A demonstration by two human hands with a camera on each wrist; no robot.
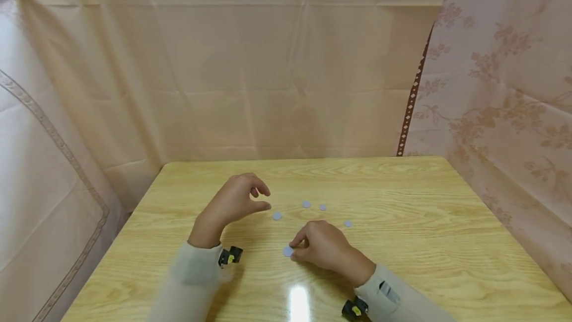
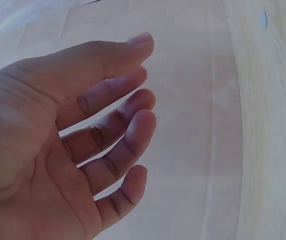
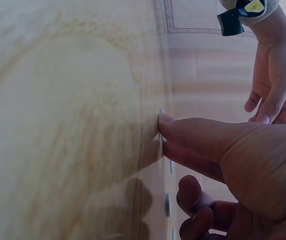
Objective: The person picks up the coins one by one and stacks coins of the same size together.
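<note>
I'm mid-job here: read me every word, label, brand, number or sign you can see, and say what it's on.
"5", probably, but blurred: on the left yellow sticker of the left-wrist black device, in the right wrist view.
Right yellow sticker on the right-wrist black device: too small to read.
Pale discs: no marking can be made out.
No other text is readable.

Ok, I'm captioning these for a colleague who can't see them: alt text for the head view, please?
A person's right hand pinches the edge of a pale disc at a wood-grain table, while the empty left hand hovers nearby. Four more discs lie scattered farther back, with beige fabric behind.
</note>
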